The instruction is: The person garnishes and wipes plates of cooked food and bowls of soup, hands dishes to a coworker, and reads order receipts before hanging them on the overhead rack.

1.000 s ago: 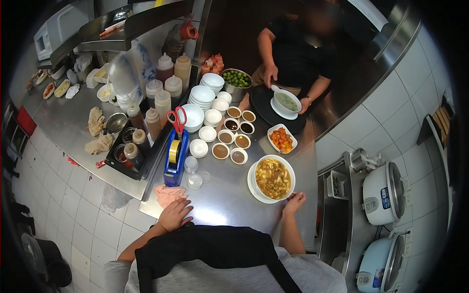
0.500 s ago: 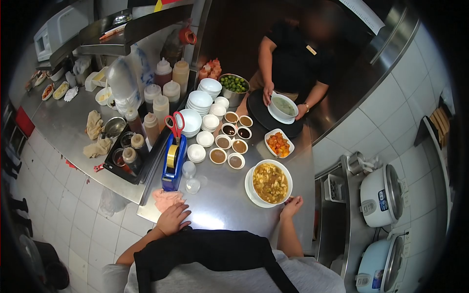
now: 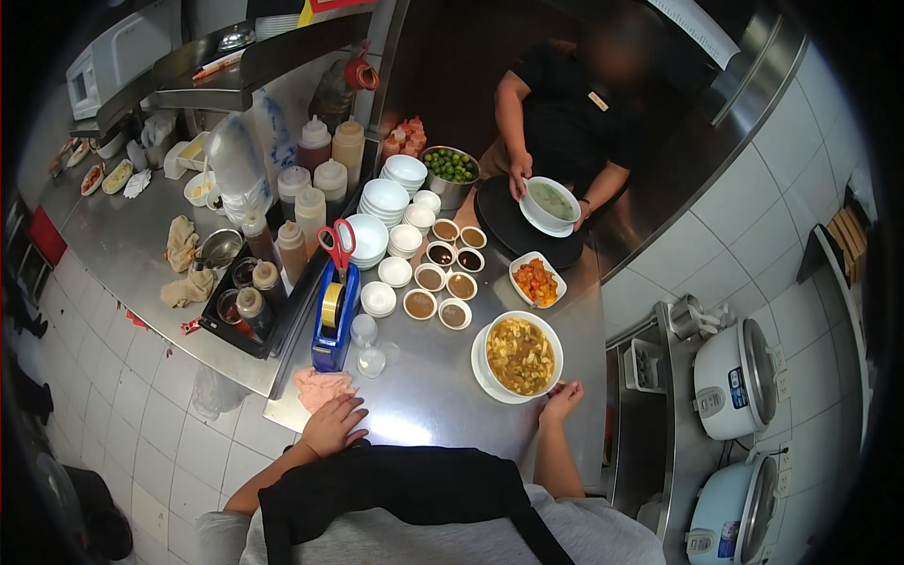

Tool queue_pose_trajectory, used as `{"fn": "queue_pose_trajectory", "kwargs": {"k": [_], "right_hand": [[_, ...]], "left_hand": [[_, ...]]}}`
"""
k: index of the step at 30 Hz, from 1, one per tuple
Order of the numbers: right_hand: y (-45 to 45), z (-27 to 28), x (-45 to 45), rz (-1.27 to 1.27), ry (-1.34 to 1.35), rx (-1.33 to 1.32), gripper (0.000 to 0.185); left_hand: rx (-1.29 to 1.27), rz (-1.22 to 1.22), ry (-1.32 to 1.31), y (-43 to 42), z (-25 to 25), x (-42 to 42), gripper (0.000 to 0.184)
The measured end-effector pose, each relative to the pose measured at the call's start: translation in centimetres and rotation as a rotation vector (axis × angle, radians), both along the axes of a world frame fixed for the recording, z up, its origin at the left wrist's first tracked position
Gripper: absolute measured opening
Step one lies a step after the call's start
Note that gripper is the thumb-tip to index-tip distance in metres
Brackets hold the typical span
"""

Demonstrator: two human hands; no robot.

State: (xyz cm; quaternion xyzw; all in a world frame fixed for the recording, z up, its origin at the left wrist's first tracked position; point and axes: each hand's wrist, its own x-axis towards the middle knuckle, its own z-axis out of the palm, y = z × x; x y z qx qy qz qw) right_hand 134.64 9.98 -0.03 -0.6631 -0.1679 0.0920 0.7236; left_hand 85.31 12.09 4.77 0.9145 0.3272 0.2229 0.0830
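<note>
My left hand (image 3: 334, 426) lies on the steel counter (image 3: 424, 381) with its fingers stretched out, just below a crumpled pink cloth (image 3: 323, 388). At the counter's right side, my right hand (image 3: 562, 402) has its fingers curled in, beside the lower right rim of a large white bowl of chunky yellow-brown soup (image 3: 521, 356). A white plate (image 3: 482, 376) sits under that bowl. Whether anything is inside the curled fingers is hidden. Across the counter, a co-worker's hands hold a white bowl of pale green soup (image 3: 550, 201) on a plate above a round black tray (image 3: 499, 202).
Several small sauce cups (image 3: 430, 277) and stacked white bowls (image 3: 362, 239) fill the middle left. A blue tape dispenser (image 3: 334, 315) holds red scissors (image 3: 337, 243). A dish of orange-red pieces (image 3: 538, 282) stands behind the soup. Rice cookers (image 3: 734, 381) are at right.
The co-worker's bowl of green soup has shifted slightly rightward and looks a little more tilted toward me. My two hands stay where they were.
</note>
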Motion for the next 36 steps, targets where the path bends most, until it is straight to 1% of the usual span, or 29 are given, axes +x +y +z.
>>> {"fn": "queue_pose_trajectory", "kwargs": {"k": [16,29,34,36], "right_hand": [[0.1,-0.2,0.2,-0.021,0.019,-0.031,0.034],[-0.2,-0.1,0.4,-0.003,0.110,0.067,0.031],[-0.5,-0.2,1.3,-0.073,0.225,0.186,0.030],[-1.3,0.0,1.8,-0.125,0.201,0.172,0.029]], "left_hand": [[-0.012,0.002,0.002,0.0,0.2,0.0,0.036],[0.001,0.001,-0.006,0.0,-0.2,0.0,0.036],[-0.013,0.000,0.004,0.1,-0.2,0.1,0.036],[-0.016,0.001,0.009,0.0,0.1,0.2,0.036]]}}
